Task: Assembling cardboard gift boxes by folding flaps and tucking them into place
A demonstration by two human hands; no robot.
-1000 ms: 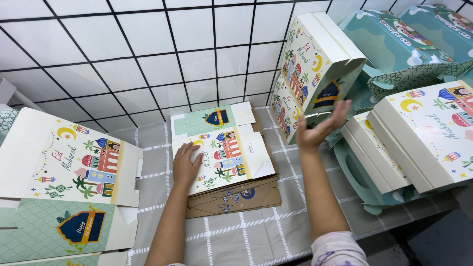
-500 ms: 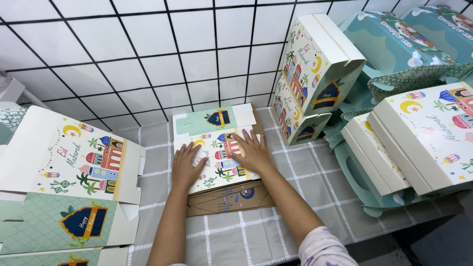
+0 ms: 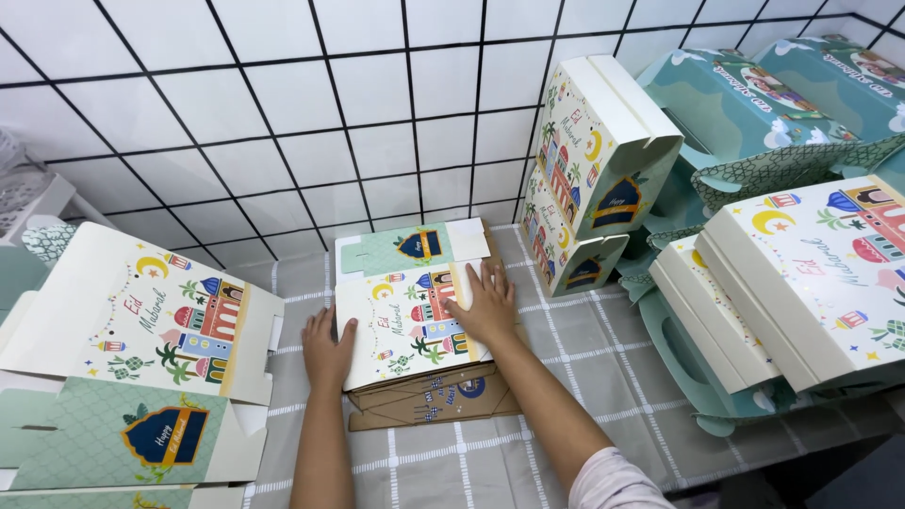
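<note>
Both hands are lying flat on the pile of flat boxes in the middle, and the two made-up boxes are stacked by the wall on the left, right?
Not quite. The head view shows the two made-up boxes stacked on the right of the pile of flat boxes, not the left. Both the left hand and right hand do lie flat on it.

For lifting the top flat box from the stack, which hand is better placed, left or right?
Probably the left hand: it grips the near left edge of the top flat box, with fingers at the rim. The right hand lies flat on top of the printed face, pressing it down, so it would need to shift first.
</note>
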